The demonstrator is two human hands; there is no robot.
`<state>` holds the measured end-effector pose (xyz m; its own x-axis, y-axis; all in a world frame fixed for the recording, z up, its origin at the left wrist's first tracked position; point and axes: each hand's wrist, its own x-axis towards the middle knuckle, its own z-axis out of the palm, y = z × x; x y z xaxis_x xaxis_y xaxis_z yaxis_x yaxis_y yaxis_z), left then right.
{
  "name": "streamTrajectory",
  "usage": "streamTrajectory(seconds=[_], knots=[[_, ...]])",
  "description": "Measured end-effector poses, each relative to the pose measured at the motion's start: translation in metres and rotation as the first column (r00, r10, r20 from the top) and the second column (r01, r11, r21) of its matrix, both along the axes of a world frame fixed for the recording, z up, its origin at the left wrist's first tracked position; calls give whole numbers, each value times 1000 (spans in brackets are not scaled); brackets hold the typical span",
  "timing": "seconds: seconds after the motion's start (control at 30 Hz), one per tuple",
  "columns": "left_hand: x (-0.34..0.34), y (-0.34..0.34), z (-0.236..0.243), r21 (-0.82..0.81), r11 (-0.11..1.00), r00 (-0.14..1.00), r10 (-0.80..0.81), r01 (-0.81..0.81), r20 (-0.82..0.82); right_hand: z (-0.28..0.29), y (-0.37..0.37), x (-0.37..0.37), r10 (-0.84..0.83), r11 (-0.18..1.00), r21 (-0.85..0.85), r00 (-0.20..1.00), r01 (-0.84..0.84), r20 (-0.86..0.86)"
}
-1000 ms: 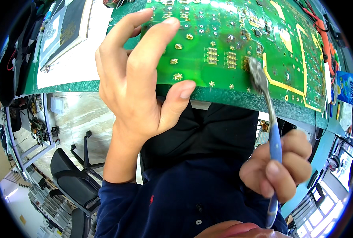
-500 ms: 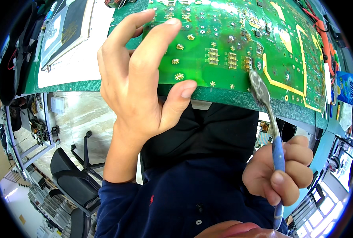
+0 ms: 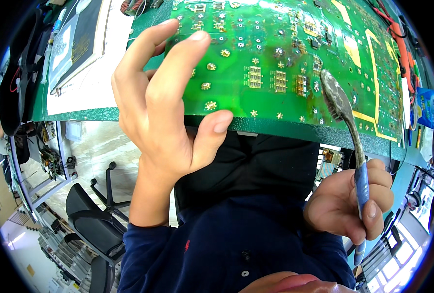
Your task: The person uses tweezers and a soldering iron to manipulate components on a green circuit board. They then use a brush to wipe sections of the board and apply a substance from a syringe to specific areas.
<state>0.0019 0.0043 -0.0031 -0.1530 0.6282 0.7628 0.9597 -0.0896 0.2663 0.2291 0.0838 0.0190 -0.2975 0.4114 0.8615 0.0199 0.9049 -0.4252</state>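
Observation:
A large green circuit board (image 3: 275, 105) with gold pads and traces lies along the near edge of the bench. My left hand (image 3: 163, 97) reaches over its left end, fingers spread and thumb near the front edge; some fingertips are hidden behind the hand. In my right hand (image 3: 348, 200), the fingers are wrapped round the blue-grey handle of a worn toothbrush (image 3: 341, 100). Its dirty head is over the right half of the board, bristles facing left, near a small group of gold pads. Whether the bristles touch the board I cannot tell.
A green mat (image 3: 295, 131) covers the bench. White paper and a dark sheet (image 3: 82, 46) lie at the left, near a copper-wound coil (image 3: 134, 7). Red-handled tools (image 3: 400, 46) and a blue packet (image 3: 426, 106) sit at the right. A black office chair (image 3: 92, 212) stands on the floor.
The toothbrush head has shifted right and slightly upward, with my right hand moving right. My left hand and the board appear a little further left in the picture.

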Motion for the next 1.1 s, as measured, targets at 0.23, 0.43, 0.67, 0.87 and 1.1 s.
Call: streamTrajectory(seconds=[0.23,0.43,0.67,0.87,1.1], knots=[[2,1,-1,-4,1000,1000,-1,1,12,-1,3,5,29,999,43,999,-30,24],[2,1,0,-2,1000,1000,3,-3,18,4,6,0,10,998,56,996,-15,85],[1,0,-1,3,1000,1000,0,0,-6,4,5,2,-3,994,112,995,-9,102],[1,-2,3,-6,1000,1000,15,-15,11,8,1,-1,1,996,92,996,-9,91],[3,2,0,75,996,999,39,-42,34,10,5,3,112,985,120,990,-122,89]])
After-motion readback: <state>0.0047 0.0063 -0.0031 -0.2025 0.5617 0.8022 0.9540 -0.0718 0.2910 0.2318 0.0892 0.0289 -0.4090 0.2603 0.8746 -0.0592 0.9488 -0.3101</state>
